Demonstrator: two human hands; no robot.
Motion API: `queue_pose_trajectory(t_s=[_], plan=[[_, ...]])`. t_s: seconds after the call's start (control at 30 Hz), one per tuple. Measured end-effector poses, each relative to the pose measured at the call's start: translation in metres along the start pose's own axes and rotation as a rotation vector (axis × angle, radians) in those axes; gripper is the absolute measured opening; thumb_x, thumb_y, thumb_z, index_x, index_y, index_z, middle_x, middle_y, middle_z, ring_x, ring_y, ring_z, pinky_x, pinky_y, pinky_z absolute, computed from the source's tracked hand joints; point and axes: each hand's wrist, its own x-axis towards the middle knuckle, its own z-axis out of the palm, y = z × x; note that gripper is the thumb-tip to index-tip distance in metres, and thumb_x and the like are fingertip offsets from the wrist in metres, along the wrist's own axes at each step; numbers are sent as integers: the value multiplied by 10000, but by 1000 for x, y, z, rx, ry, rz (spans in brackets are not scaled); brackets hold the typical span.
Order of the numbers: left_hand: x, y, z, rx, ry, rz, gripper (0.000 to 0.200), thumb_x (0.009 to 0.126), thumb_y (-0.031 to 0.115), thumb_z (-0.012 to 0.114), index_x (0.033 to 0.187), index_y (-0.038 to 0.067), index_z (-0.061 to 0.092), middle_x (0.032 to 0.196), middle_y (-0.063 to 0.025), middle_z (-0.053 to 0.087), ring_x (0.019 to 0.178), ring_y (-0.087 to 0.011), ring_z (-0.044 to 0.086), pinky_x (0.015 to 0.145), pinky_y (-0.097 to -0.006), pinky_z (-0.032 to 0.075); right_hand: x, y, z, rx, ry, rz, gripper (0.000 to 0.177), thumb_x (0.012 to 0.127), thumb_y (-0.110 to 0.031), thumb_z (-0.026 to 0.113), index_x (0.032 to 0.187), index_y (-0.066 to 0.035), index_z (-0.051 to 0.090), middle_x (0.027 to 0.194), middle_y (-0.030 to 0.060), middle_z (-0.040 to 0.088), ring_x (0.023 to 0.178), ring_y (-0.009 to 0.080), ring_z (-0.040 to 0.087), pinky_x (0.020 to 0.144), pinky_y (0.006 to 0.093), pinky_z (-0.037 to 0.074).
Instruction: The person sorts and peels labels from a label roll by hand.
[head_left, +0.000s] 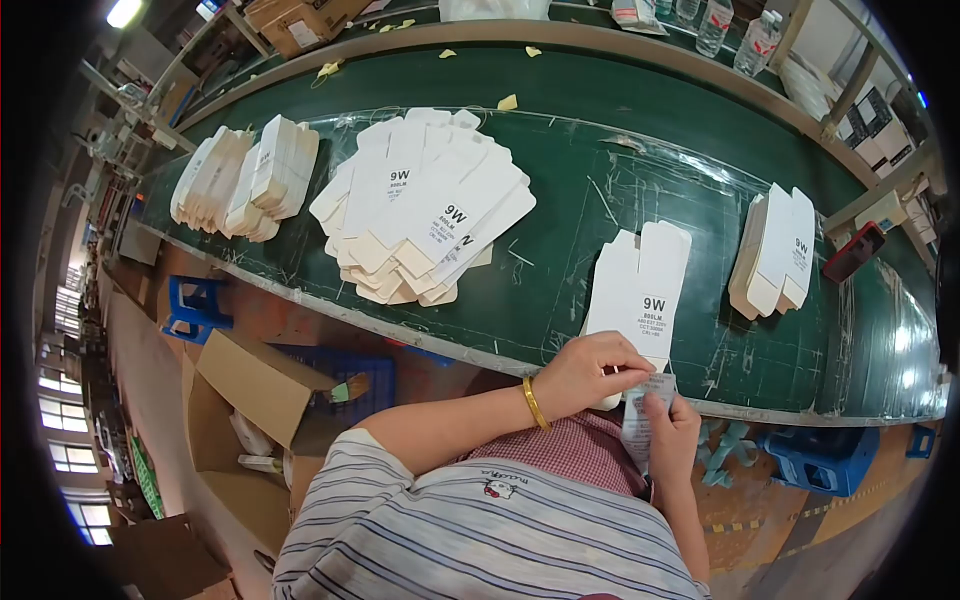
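Note:
My left hand, with a gold bangle at its wrist, has thumb and fingers pinched at the top edge of a strip of printed labels. My right hand grips the same strip, its thumb on the front. Just beyond my hands, at the table's near edge, lies a stack of flat white cartons printed "9W". My left forearm reaches in across my body. The left fingertips partly cover the top of the strip.
The green table carries a fanned pile of cartons, bundled cartons at left and another stack at right beside a red phone. Bottles stand on the back shelf. Below are an open box and blue stools.

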Motion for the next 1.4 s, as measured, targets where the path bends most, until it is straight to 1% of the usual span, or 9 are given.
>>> queue_pose_trajectory(t_s=[0.13, 0.33, 0.4, 0.5, 0.63, 0.9, 1.1, 1.33, 1.4], plan=[[10, -7, -11, 97, 14, 5, 168, 837, 126, 694, 983, 62, 745, 881, -69, 676, 787, -179, 639, 701, -289, 508, 1, -5, 8, -140, -42, -120, 220, 931, -174, 613, 1017, 24, 653, 824, 21, 661, 741, 75, 558, 665, 255, 465], [21, -4, -25, 177, 1, -103, 263, 840, 42, 659, 1100, 47, 700, 914, -100, 646, 744, -199, 624, 664, -299, 510, 11, -7, 3, -93, -94, 103, 231, 957, -172, 571, 1066, 16, 647, 875, 28, 669, 780, 74, 569, 696, 250, 470], [26, -2, -35, 219, 52, -80, 278, 836, 8, 645, 1109, 36, 688, 918, -113, 635, 749, -216, 618, 669, -305, 509, 18, -4, 5, -40, -84, 153, 242, 965, -178, 571, 1084, 19, 644, 888, 43, 671, 796, 80, 575, 705, 251, 478], [24, -29, -39, 455, 64, 161, 252, 828, -11, 642, 1073, 20, 693, 905, -111, 628, 762, -233, 608, 685, -310, 505, 27, 7, 7, 187, -58, 281, 234, 974, -142, 546, 1115, 23, 632, 896, 13, 662, 775, 49, 571, 683, 225, 471], [22, -35, -33, 597, -39, 311, 297, 770, -1, 656, 1062, 37, 702, 908, -83, 626, 788, -232, 587, 704, -335, 485, 36, 14, 3, 271, -62, 335, 274, 991, -179, 539, 1138, 40, 614, 925, 29, 657, 764, 52, 566, 657, 225, 474], [29, -36, -26, 633, -150, 296, 386, 751, 22, 643, 1130, 74, 690, 895, -43, 586, 823, -214, 557, 742, -342, 454, 48, 9, -5, 391, -42, 485, 265, 979, -166, 553, 1108, 51, 631, 889, 32, 667, 722, 65, 588, 631, 225, 482], [33, -36, -25, 652, -151, 305, 430, 733, 12, 624, 1158, 73, 663, 887, -33, 587, 806, -210, 557, 717, -335, 456, 48, 1, -7, 181, -50, 396, 268, 982, -194, 560, 1071, 44, 645, 850, 10, 655, 719, 42, 552, 622, 219, 464], [31, -40, -25, 565, -88, 260, 378, 766, -17, 631, 1137, 38, 675, 932, -77, 654, 786, -227, 600, 716, -348, 478, 50, -4, -14, 223, -57, 350, 243, 975, -164, 574, 1082, 39, 650, 857, 15, 669, 687, 31, 566, 597, 200, 465], [32, -41, -25, 598, -87, 295, 397, 751, -7, 615, 1141, 40, 665, 891, -50, 630, 767, -213, 576, 694, -338, 465, 53, 1, -13, 254, -78, 380, 242, 975, -163, 574, 1083, 41, 648, 863, 20, 673, 691, 34, 572, 600, 201, 471]])
